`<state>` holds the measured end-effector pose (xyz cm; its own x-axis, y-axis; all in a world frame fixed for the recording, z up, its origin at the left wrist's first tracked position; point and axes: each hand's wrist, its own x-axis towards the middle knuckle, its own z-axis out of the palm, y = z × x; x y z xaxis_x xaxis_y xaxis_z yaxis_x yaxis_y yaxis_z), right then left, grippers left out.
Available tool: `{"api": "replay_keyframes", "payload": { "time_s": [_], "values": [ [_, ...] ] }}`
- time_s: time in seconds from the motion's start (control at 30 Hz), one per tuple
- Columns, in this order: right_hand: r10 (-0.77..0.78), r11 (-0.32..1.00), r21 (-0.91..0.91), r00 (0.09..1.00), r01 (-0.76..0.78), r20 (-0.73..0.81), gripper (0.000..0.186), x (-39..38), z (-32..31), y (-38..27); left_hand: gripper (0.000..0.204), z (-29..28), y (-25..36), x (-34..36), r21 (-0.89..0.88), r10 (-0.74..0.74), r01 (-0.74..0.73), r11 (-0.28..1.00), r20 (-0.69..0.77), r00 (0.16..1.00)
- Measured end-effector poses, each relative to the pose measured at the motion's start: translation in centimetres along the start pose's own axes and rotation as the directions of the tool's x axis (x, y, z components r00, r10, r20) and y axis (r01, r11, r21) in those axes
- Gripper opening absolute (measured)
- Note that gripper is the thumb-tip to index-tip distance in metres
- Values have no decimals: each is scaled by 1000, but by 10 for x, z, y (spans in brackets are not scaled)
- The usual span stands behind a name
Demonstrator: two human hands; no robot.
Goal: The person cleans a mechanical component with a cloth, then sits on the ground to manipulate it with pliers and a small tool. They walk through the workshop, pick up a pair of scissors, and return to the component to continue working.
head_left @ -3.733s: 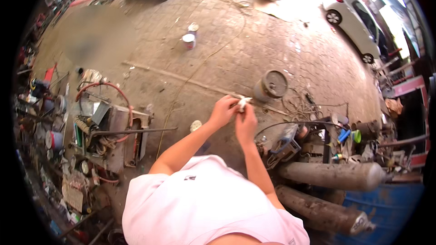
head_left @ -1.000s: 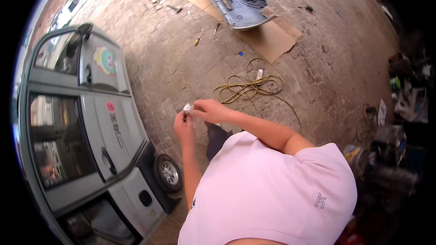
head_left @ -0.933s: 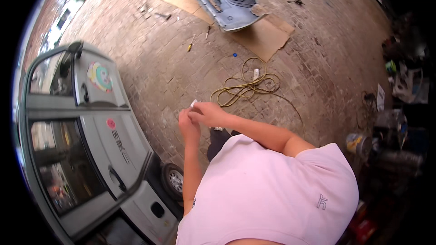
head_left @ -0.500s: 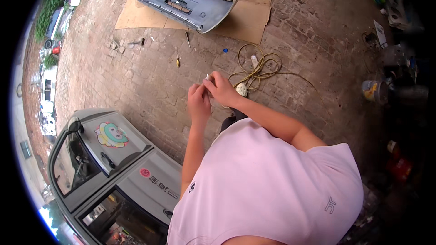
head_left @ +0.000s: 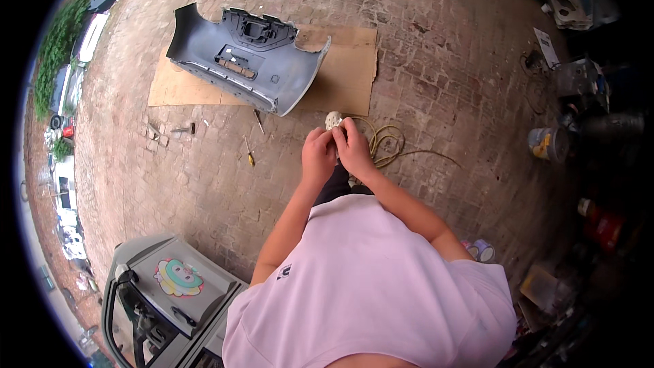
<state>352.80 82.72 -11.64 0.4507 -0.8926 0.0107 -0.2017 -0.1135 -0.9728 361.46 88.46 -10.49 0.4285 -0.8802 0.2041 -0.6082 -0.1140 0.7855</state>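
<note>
My left hand (head_left: 318,155) and my right hand (head_left: 355,151) meet in front of my body, fingertips bent inward and pressed together. A small whitish bit shows at the fingertips, too small to name; the fingers hide most of whatever is there. Just beyond them a cream shoe with holes (head_left: 332,120) appears on my foot. Farther ahead, a grey car bumper (head_left: 283,80) lies inner side up on a flat sheet of cardboard (head_left: 351,75).
A yellow-handled screwdriver (head_left: 251,159), another screwdriver (head_left: 259,123) and a hammer (head_left: 184,129) lie on the brick ground. Coiled yellow cord (head_left: 388,144) is by my right hand. A grey van (head_left: 211,276) stands at near left; a bucket (head_left: 550,144) and clutter line the right.
I have stepped forward, so the bumper and cardboard are closer and the van has slipped back. My hands remain together at the fingertips.
</note>
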Motion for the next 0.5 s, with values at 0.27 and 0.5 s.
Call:
{"api": "replay_keyframes", "payload": {
  "time_s": [0.27, 0.5],
  "values": [
    [-27, 996, -88, 998, 21, -64, 16, 196, -36, -5, 13, 43, -19, 204, -128, 122, -119, 985, 15, 992],
    [188, 934, 343, 954, -101, -232, 16, 334, -108, -1, 17, 104, 9, 365, -187, 326, -294, 937, 171, 930]
  ]
}}
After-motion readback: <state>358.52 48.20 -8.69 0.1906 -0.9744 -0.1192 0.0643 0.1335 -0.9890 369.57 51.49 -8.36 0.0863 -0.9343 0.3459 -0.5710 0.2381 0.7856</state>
